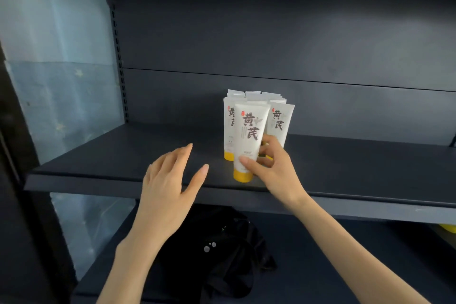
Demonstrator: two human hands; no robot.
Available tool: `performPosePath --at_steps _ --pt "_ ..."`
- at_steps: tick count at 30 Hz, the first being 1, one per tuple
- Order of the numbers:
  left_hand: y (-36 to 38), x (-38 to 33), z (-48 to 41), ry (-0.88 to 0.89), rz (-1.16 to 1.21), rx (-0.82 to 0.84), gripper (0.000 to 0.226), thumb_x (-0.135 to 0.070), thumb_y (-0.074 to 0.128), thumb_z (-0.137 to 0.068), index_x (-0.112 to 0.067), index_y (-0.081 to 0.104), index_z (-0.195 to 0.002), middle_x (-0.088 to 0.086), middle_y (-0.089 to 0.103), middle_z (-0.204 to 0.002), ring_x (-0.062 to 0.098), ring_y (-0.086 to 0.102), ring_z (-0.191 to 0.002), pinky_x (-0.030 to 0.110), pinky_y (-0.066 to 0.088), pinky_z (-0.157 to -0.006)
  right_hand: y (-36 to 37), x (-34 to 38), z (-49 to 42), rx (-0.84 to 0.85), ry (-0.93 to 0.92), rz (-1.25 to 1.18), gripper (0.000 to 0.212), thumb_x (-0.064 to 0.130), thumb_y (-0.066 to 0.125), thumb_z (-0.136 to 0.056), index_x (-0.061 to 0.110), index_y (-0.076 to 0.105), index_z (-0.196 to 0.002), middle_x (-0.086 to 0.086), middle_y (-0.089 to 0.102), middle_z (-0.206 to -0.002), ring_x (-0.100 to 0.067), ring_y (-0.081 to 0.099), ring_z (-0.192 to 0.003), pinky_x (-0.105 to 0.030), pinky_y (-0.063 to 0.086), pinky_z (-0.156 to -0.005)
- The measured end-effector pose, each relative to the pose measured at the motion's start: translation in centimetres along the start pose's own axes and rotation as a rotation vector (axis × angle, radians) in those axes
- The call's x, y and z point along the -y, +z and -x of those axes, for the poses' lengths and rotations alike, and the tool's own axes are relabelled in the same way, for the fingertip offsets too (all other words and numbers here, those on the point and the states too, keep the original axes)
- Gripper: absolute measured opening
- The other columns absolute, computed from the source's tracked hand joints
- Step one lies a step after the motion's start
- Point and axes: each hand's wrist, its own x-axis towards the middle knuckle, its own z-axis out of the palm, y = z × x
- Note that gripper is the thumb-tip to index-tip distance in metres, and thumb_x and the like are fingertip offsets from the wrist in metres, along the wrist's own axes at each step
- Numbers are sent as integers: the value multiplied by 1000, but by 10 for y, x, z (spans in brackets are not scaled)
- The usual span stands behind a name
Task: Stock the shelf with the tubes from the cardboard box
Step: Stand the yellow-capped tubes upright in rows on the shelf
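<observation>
Currently right hand [274, 168] pinches front tube [250, 131] (three labels [278, 119] showing).

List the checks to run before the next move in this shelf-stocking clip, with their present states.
1. Front tube stands cap-down on the shelf: ok.
2. Right hand pinches its lower end: ok.
3. Left hand free, holding nothing: ok.
4. Bare shelf room left of the back tubes: ok.
5. Cardboard box within reach: cannot tell, not in view.
</observation>
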Motion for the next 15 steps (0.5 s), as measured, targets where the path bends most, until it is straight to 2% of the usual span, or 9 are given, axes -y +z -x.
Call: performPosePath --at_steps 2,9,12,15 --pt "-2 9 5 -2 -145 39 78 -67 17 -82 -23 38 -142 -3 45 -142 20 34 -135 50 29 -111 1 -4 -12 -25 31 36 43 18 74 -81 22 50 -117 1 64 -104 -16 68 -92 -34 57 -80" --pt "-4 21 20 -58 -270 153 109 -83 -21 -62 -30 21 -148 -9 28 -152 13 17 -143 43 11 -117 17 -20 -42 -71 103 111 45 18 74 -81 18 46 -116 2 61 -107 -21 64 -101 -40 57 -84" --pt "-5 21 21 -69 -255 157 113 -84 -24 -58 -30 19 -149 -10 26 -153 12 15 -143 42 9 -117 25 -26 -48 -76 122 143 51 21 74 -81 15 44 -122 -5 59 -120 -23 62 -106 -41 56 -87" --pt "-6 20 22 -67 -266 174 114 -83 -26 -56 -32 15 -149 -12 24 -154 10 13 -143 40 8 -117 28 -26 -52 -97 119 186 51 21 73 -82 13 43 -122 -7 58 -123 -22 61 -106 -34 55 -86"
